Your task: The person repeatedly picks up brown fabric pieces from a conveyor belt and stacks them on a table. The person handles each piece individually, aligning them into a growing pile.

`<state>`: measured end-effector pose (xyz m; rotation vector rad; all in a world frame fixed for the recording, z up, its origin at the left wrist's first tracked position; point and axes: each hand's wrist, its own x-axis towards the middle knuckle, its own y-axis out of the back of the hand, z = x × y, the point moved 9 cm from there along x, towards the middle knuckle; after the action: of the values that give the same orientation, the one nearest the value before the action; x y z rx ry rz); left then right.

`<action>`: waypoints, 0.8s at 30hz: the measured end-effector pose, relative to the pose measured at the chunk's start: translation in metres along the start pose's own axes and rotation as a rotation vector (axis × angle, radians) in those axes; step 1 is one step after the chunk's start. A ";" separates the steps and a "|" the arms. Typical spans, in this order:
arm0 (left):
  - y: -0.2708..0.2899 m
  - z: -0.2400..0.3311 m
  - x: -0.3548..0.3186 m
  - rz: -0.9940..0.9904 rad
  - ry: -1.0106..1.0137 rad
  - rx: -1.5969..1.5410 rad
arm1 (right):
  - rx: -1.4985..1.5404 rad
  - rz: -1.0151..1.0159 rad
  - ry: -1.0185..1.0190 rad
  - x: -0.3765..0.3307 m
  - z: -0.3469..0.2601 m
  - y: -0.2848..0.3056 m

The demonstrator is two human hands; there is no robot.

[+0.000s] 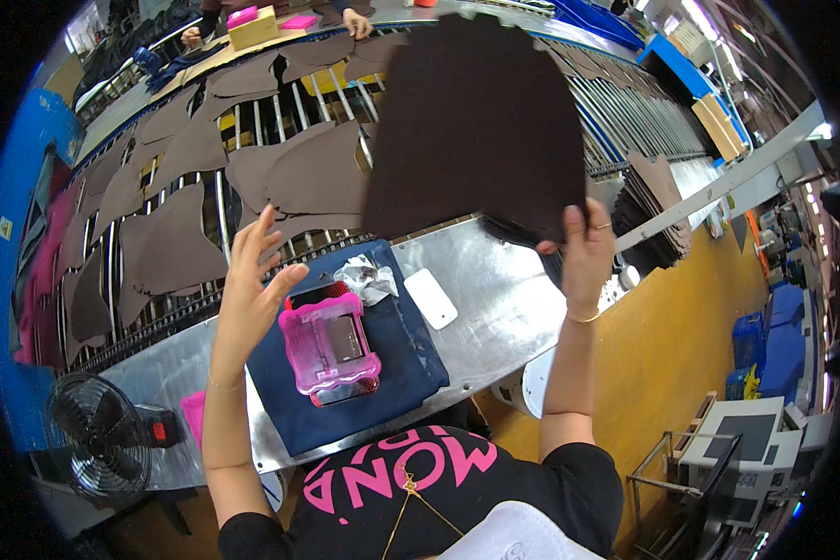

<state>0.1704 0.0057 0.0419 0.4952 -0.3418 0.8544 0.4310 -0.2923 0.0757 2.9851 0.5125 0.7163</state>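
The roller conveyor, strewn with brown cut pieces, fills ten to two o'clock. The dark leather panel is lifted at twelve o'clock, seemingly for inspection, pinched by the right hand. The left hand, fingers spread, hovers at nine o'clock; it must likely catch the free edge.

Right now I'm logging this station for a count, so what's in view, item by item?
Dark sheet: one, dark brown, held up over the rollers.
Cut pieces: many, brown, spread on the rollers.
Stack: one, brown, right of the metal table.
Cloth: one, navy, on the table.
Pink case: one, on the cloth.
White tag: one, beside the cloth.
Fan: one, black, lower left.
Left hand: open, empty, over the cloth.
Right hand: fingers gripping the sheet's lower corner.
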 end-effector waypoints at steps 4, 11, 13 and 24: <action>0.006 -0.038 -0.019 -0.263 0.488 -0.406 | 0.336 -0.278 -0.079 -0.038 -0.004 -0.094; 0.148 0.005 -0.034 0.066 0.280 -0.043 | 0.039 -0.699 0.080 -0.092 0.003 -0.188; 0.171 0.012 -0.046 0.121 0.244 0.038 | -0.021 -0.746 0.127 -0.107 0.001 -0.204; 0.202 0.007 -0.100 0.187 0.382 0.190 | -0.105 -0.752 0.565 -0.138 -0.030 -0.214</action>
<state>-0.0500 0.0506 0.0559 0.4677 0.0465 1.1468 0.2351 -0.1356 0.0202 2.1600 1.4369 1.3862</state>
